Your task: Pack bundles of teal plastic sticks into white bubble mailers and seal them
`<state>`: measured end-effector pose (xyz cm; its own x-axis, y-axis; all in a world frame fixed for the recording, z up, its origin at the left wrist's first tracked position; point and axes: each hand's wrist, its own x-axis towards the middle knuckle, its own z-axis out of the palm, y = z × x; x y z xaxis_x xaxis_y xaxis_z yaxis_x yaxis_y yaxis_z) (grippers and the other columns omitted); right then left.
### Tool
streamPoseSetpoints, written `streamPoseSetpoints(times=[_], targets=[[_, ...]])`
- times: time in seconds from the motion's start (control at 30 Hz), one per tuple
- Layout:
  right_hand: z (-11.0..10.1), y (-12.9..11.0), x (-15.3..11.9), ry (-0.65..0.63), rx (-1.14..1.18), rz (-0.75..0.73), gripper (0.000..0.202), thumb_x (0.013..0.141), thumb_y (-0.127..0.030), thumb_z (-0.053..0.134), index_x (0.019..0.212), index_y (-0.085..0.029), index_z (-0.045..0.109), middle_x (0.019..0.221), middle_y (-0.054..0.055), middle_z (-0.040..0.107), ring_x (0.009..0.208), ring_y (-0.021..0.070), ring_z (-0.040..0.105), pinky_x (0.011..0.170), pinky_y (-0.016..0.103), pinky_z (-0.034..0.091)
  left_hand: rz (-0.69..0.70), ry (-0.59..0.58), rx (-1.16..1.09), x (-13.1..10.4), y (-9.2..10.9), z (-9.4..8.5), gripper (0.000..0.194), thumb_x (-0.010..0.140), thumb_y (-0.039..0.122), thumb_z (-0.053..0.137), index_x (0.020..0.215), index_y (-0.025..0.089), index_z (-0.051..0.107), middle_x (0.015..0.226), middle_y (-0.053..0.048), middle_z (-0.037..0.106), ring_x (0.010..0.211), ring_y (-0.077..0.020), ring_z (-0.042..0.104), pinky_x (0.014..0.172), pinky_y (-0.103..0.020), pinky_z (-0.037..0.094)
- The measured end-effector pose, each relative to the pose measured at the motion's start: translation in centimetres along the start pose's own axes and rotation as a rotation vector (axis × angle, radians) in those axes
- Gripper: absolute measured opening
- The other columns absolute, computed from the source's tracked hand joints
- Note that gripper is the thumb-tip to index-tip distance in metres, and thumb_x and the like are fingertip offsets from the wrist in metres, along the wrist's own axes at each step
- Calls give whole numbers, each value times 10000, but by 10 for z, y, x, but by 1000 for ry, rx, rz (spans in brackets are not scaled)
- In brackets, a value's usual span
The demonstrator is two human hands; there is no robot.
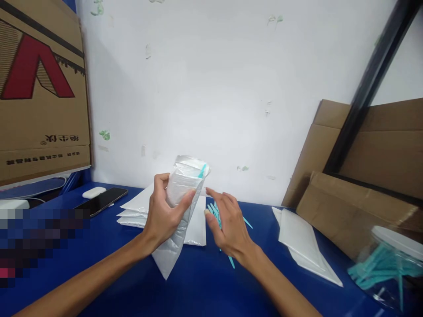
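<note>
My left hand (167,211) grips a white padded mailer (185,178) and holds it tilted above the table. At the mailer's open top a turquoise plastic stick (202,171) pokes out on the right side. My right hand (228,222) is just right of the mailer, apart from it, with thumb and fingers spread and nothing between them. Below and behind that hand, several loose turquoise sticks (214,210) lie on the blue table, partly hidden by the hand. A stack of white mailers (134,211) lies behind my left hand.
More white mailers (302,237) lie to the right. A clear jar (390,268) of turquoise sticks stands at the right front. Cardboard (357,207) leans behind it. A phone (102,201) and a white case (94,192) lie at left, near a big carton (42,119).
</note>
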<state>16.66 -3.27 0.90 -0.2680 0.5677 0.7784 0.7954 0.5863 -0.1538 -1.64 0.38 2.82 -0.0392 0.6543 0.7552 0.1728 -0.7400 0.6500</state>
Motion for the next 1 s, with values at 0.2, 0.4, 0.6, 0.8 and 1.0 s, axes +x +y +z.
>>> streamPoseSetpoints(times=[0.2, 0.4, 0.6, 0.8, 1.0], targets=[[13, -14, -7, -68, 20, -100, 580, 861, -507, 578, 1315, -156, 494, 1154, 121, 672, 1054, 262, 614, 1078, 501, 297, 11, 11, -5, 0, -1, 1, 412, 825, 410, 685, 1091, 237, 422, 1011, 5, 539, 936, -171, 562, 791, -259, 442], [24, -30, -9, -21, 75, -54, 265, 842, -400, 611, 974, -172, 586, 860, 52, 676, 789, 214, 611, 884, 420, 408, -8, -32, -7, -1, -2, 1, 424, 833, 425, 674, 1094, 241, 394, 1047, -5, 519, 948, -176, 556, 778, -269, 446], [16, -21, -6, -5, 190, 62, 105, 861, -208, 481, 899, -190, 577, 793, 28, 624, 757, 191, 556, 754, 331, 417, -60, -128, -152, -1, -6, 0, 322, 902, 422, 590, 1098, 240, 410, 1008, -14, 584, 893, -176, 590, 765, -286, 461], [2, -13, -3, 27, 496, 212, 254, 961, -334, 404, 1037, -207, 611, 807, 6, 626, 716, 166, 540, 675, 280, 415, -142, -181, -324, -1, 1, 4, 317, 899, 392, 606, 1159, 223, 539, 1098, -50, 638, 1000, -220, 620, 833, -309, 493], [-2, -13, 5, 187, 698, 353, 254, 942, -426, 480, 1011, -207, 588, 856, 10, 620, 756, 162, 544, 711, 269, 444, -232, -394, -388, -3, 6, 6, 339, 855, 386, 661, 1129, 194, 611, 1095, -74, 677, 960, -243, 652, 799, -326, 521]])
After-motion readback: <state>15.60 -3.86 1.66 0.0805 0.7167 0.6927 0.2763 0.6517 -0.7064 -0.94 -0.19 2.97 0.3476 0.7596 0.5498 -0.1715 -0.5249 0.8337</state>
